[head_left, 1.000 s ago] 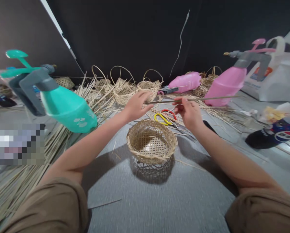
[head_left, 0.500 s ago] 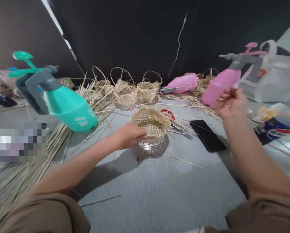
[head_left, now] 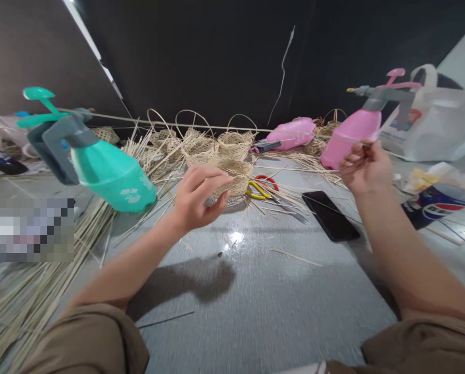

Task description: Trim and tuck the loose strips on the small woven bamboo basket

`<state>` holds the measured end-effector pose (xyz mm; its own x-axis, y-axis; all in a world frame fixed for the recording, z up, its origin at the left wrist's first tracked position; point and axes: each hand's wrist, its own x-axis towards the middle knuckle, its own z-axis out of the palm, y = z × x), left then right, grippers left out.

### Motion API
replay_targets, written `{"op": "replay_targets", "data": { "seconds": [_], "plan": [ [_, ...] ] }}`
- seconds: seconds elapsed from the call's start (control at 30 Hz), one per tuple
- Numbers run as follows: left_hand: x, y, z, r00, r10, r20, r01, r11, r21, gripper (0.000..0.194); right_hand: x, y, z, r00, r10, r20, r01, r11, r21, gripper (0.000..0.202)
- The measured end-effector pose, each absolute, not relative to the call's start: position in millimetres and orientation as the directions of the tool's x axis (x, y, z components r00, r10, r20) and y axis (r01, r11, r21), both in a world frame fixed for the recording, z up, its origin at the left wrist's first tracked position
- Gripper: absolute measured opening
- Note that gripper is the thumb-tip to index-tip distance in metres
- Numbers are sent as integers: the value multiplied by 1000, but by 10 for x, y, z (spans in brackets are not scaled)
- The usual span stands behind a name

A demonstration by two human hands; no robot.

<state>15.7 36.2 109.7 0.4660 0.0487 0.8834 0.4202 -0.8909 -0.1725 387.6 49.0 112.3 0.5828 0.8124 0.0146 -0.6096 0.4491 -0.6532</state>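
Note:
My left hand (head_left: 199,200) is raised over the table with its fingers apart and holds nothing. Just behind its fingertips stands a small woven basket (head_left: 240,179) without a handle, partly hidden by the hand. Thumb and fingers of my right hand (head_left: 367,166) are pinched on a long thin bamboo strip (head_left: 158,120). That strip stretches leftward across the view, in front of the dark wall, as far as the green sprayer. Beside the basket lie a tool with yellow handles (head_left: 258,193) and another with a red handle (head_left: 270,180).
A green pump sprayer (head_left: 115,176) leans at left, near a heap of strips (head_left: 61,280). Handled baskets (head_left: 199,145) line the back. Pink sprayers (head_left: 351,132), a black phone (head_left: 329,215), a blue Pepsi cup (head_left: 437,205) and a white plastic bag (head_left: 438,124) are at right.
My left hand has let go of the basket and lifted off it. The basket now sits farther back, uncovering the yellow-handled tool. The strip from my right hand now shows stretched across the view.

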Motion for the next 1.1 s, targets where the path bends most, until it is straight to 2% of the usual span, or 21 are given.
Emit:
{"op": "replay_targets", "data": {
  "seconds": [0.13,0.23,0.4,0.53,0.6,0.63,0.7,0.73,0.77,0.83,0.9,0.97,1.1],
  "plan": [
    [272,134,1378,466,-29,884,429,-866,-255,29,3763,519,1036,544,836,77,-529,413,-742,39],
    [380,135,1485,528,67,846,494,-835,-242,27,3803,565,933,552,828,97,-447,392,-804,38],
    [627,413,1525,635,436,638,613,-787,-72,42,3980,650,722,520,852,61,-404,309,-861,36],
    [760,688,1440,708,655,265,652,-750,112,31,4042,704,635,497,866,55,-370,268,-890,36],
    [758,792,1373,680,712,176,666,-700,257,29,4016,705,610,469,881,59,-358,250,-900,37],
    [741,836,1334,648,740,178,668,-665,334,27,3983,693,590,439,896,71,-303,222,-927,36],
    [690,912,1246,568,797,207,659,-590,466,24,3872,645,527,285,949,135,24,133,-991,38],
    [662,945,1197,538,817,210,652,-560,511,23,3797,612,483,174,973,153,270,102,-957,46],
    [636,974,1146,516,831,208,647,-537,542,24,3712,576,433,-1,990,138,540,116,-833,63],
    [595,1014,1044,487,849,205,643,-507,574,25,3533,513,333,-133,988,73,704,146,-695,95],
    [566,1027,955,460,863,209,637,-485,599,24,3382,482,260,-237,971,-43,892,200,-405,105],
    [546,1018,892,435,872,223,634,-473,612,23,3288,488,229,-233,966,-110,960,210,-186,96],
    [523,986,846,416,875,247,634,-474,611,21,3243,536,252,-169,979,-117,984,161,-77,58]
  ]
}}
